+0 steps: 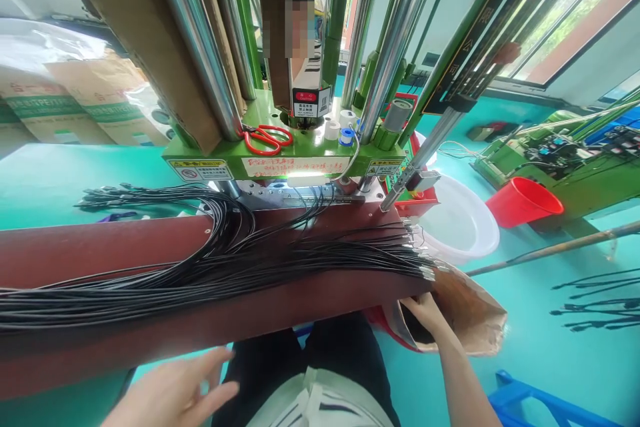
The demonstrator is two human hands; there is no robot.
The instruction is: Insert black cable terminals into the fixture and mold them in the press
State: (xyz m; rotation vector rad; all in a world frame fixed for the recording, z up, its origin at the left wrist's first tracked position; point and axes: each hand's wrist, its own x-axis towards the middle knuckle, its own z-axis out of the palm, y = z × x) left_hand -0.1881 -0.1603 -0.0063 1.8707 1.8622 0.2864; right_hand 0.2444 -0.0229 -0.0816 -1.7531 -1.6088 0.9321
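Observation:
My left hand [183,387] hovers over my lap, in front of the brown bench [210,340], with thumb and fingers apart and nothing between them. At the bench's right end, my right hand [427,313] reaches into the mouth of a brown paper bag [477,317]; its fingers are hidden inside. A thick bundle of black cables [280,263] lies along the bench, its silvery connector ends [425,270] pointing right, just above the right hand. Some cables curve back to the left, and a few thin ones run into the lit metal mould [270,197].
A green press [310,147] stands behind the bench, carrying red-handled scissors [267,140] and small white rolls [331,130]. To the right are a white tub [480,233], a red bucket [525,203] and a blue stool [535,400]. A person is partly visible behind the press.

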